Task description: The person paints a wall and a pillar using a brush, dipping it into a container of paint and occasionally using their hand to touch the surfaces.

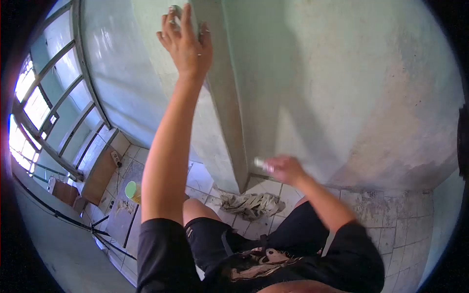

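My left hand (pixel 188 51) is raised high against the pale green wall pillar (pixel 215 117). Its fingers are spread over a pale grey block (pixel 198 28), pressed to the pillar near its edge; the hand hides most of the block, so its exact kind does not show. Lower down, my right hand (pixel 286 170) is in front of the wall (pixel 303 97), blurred by motion. Its fingers are closed round a small whitish piece (pixel 259 162) that pokes out to the left, too smeared to name.
A crumpled grey cloth (pixel 251 205) lies on the tiled floor at the pillar's foot. To the left are a green cup (pixel 131 189), a low board (pixel 119 222), a power strip (pixel 116 158) and a ladder-like frame (pixel 78 93). The right wall (pixel 386 112) has stained, worn patches.
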`<state>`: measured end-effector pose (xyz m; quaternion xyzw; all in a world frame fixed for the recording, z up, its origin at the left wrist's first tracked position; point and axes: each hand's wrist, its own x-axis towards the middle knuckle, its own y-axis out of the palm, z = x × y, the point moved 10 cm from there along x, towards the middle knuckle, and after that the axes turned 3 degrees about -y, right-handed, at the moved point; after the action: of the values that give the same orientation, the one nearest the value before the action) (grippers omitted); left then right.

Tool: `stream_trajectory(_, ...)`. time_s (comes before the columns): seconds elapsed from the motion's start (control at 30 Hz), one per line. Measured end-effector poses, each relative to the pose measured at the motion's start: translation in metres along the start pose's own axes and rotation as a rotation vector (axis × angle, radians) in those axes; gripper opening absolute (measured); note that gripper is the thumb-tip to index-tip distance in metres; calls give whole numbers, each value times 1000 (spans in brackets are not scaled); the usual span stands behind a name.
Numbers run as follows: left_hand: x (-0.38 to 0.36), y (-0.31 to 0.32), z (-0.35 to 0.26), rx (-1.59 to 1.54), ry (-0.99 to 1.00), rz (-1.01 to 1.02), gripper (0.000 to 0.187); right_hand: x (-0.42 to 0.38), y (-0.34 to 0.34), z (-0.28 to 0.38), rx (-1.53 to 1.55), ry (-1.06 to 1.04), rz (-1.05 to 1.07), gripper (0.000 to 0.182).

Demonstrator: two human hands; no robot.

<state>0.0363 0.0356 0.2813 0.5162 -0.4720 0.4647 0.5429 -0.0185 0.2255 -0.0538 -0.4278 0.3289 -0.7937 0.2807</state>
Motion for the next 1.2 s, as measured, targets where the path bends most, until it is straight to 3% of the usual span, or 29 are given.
stream_trajectory(0.03, 0, 0, -1, -36, 8, 2, 56, -31, 31, -17, 36, 122, 68, 27)
stream_trajectory(0.1, -2, 1, -1, 39, -20, 15, 54, -89, 69, -35, 272, 322, -10, 28)
stream_trajectory(0.2, -2, -3, -2, 11, -27, -5, 52, -151, 113, -41, 329, 432, -74, 28)
stream_trajectory(0.27, -7, -2, -4, -13, -35, 10, 52, -172, 138, -40, 429, 490, 85, 26)
stream_trajectory(0.43, -26, -4, -12, -22, -111, 23, 47, -171, 122, -35, 561, 460, 73, 24)
stream_trajectory(0.53, -26, -2, -11, -6, -82, 19, 46, -175, 109, -46, 572, 496, -39, 24)
stream_trajectory(0.9, -27, 0, -15, 104, -23, 33, 47, -183, 159, -63, 547, 535, 145, 26)
stream_trajectory(1.07, -30, 1, -12, 159, -4, 24, 25, -184, 162, -72, 503, 568, 176, 30)
stream_trajectory(1.2, -34, 0, -13, 140, -26, 27, 27, -190, 169, -91, 443, 597, 149, 33)
